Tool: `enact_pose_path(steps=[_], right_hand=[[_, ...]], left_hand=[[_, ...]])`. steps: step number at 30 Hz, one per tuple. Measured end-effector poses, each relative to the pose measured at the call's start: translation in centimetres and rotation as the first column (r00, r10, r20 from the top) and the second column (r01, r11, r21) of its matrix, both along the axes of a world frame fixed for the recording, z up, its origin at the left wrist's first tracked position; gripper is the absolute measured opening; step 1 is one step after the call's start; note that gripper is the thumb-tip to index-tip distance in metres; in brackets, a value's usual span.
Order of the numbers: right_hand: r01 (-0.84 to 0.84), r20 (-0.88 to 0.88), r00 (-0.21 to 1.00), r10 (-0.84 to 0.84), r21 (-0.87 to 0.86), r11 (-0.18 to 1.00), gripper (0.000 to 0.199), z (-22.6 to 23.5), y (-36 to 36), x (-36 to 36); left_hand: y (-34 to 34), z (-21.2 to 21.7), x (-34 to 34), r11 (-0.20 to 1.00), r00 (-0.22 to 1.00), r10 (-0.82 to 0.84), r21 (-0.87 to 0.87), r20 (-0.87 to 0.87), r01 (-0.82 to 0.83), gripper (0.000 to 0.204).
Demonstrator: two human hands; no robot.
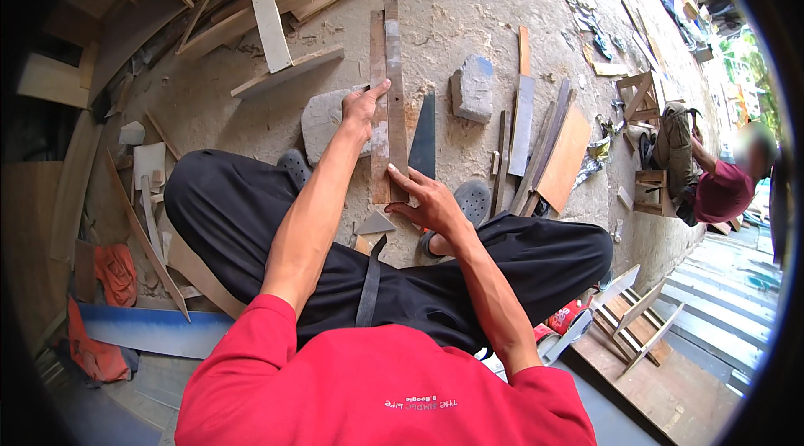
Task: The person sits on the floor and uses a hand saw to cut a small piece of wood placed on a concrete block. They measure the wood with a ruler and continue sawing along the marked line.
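Two long narrow wooden strips [395, 69] lie side by side in front of me, pointing away from my lap. My left hand [360, 113] is closed round the left strip [379, 132] near its middle, thumb on top. Lower down, my right hand [425, 201] has its fingers apart, with a fingertip touching the strips near their close end. Under the left hand sits a rough grey block [322, 123]. A dark blue-green tapering blade [425, 140], like a saw's, lies right of the strips. A small grey triangular offcut [377, 222] is on the ground below them.
Another concrete block [473, 88] stands farther right. Beyond it lie several boards [563, 157]. Timber [289, 6] is stacked at the far left, and an orange cloth [115, 274] lies at left. A person [724, 186] sits at far right, above a wooden frame [641, 320].
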State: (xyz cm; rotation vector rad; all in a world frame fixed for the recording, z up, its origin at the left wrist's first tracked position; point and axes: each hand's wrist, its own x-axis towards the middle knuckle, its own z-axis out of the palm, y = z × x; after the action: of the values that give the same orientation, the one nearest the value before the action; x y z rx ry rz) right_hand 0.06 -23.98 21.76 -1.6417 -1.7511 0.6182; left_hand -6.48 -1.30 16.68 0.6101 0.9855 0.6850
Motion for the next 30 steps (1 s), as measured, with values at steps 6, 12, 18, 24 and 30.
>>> enact_pose_path(steps=[6, 12, 18, 24, 30], right_hand=[[0.029, -0.056, 0.998, -0.026, 0.040, 0.999, 0.075, 0.1, -0.1, -0.4], [0.032, -0.059, 0.998, -0.031, 0.025, 0.999, 0.071, 0.2, -0.3, -0.4], [0.035, -0.067, 0.997, -0.031, 0.064, 0.997, 0.070, -0.1, -0.2, -0.6], [0.056, -0.040, 0.998, -0.051, 0.120, 0.991, 0.073, -1.3, -0.4, -1.3], [0.047, 0.110, 0.992, -0.060, 0.114, 0.992, 0.078, -2.8, -1.0, -1.6]], left_hand=[[0.1, -1.1, 0.2, 0.999, 1.000, -0.004, 0.047, -0.023, 0.005, 0.030], [0.1, -1.8, 0.4, 1.000, 1.000, -0.010, 0.024, 0.005, 0.010, 0.028], [-0.1, -1.3, 0.3, 0.999, 0.999, -0.034, 0.033, 0.014, 0.034, 0.030], [0.4, -0.7, 0.0, 0.987, 0.987, -0.158, -0.017, 0.036, 0.158, 0.032], [2.2, 0.4, -0.6, 0.955, 0.945, -0.284, -0.043, 0.161, 0.294, 0.029]])
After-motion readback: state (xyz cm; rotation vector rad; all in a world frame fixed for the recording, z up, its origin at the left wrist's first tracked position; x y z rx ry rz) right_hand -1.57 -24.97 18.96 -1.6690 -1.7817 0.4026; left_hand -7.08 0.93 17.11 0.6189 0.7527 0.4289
